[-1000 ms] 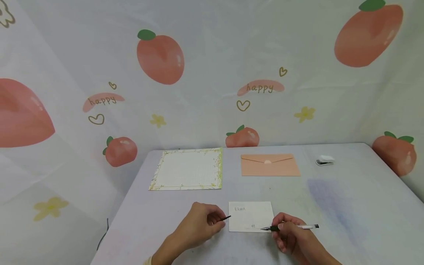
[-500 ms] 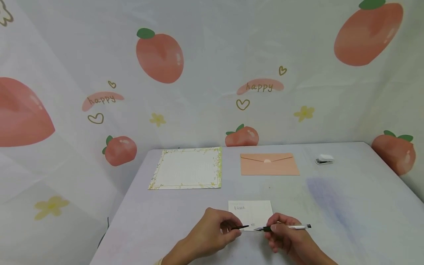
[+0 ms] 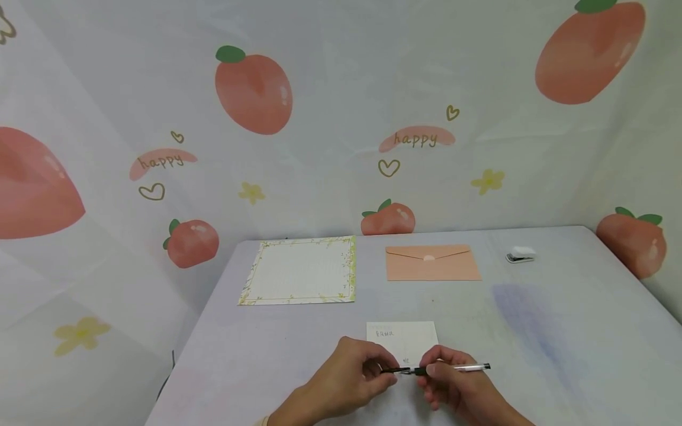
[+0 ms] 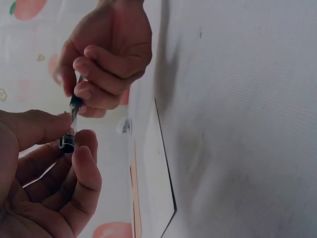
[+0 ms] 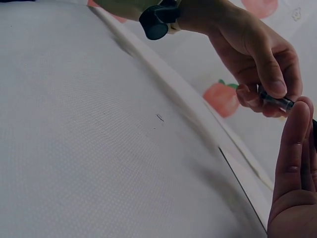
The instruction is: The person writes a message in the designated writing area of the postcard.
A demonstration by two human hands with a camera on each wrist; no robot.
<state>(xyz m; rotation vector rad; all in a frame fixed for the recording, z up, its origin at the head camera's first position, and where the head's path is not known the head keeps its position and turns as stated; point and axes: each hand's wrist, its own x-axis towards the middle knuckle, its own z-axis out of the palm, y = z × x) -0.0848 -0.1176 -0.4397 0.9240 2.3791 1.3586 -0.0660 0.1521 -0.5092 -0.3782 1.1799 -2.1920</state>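
My left hand [image 3: 353,378] pinches a small dark pen cap [image 4: 68,144] between thumb and fingers. In my right hand [image 3: 453,378] is a gel pen [image 3: 474,367] with a black grip and clear barrel, its tip pointing left. The pen's tip is right at the cap's mouth, partly inside it in the left wrist view. Both hands are raised over the near edge of a white card [image 3: 410,335], which has a little handwriting at its upper left and lower middle. My hands hide the card's lower corners.
Behind the card, a sheet of letter paper [image 3: 301,271] with a floral border lies left of a peach envelope [image 3: 433,269]. A small white stapler [image 3: 520,254] sits at the back right of the table [image 3: 256,349]. A fruit-printed curtain [image 3: 325,118] hangs behind.
My left hand has moved right and toward me with the cap, over the card's near edge. My right hand has shifted slightly left, and the pen tip now meets the cap.
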